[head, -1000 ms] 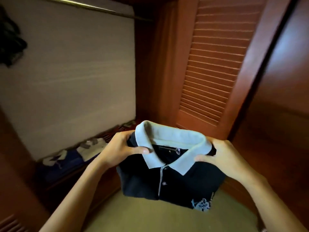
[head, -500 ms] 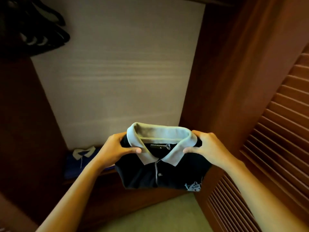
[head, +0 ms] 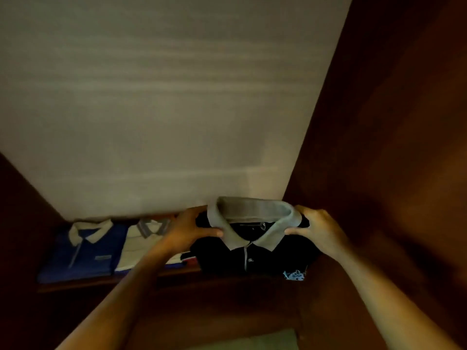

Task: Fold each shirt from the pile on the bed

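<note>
The left hand (head: 187, 233) and right hand (head: 319, 231) grip, fingers (head: 211, 232) curled, a folded black polo shirt with grey collar (head: 255, 258) at the dark wooden shelf (head: 101, 280)'s right end, beside a folded cream shirt (head: 141, 245) and a folded blue shirt (head: 83, 253).

Colours: dark navy polo (head: 265, 258), grey collar, pale blue print at its 5 o'clock corner. At 9 o'clock: cream polo (head: 141, 248), grey-edged collar; blue polo (head: 83, 258), cream collar.
</note>
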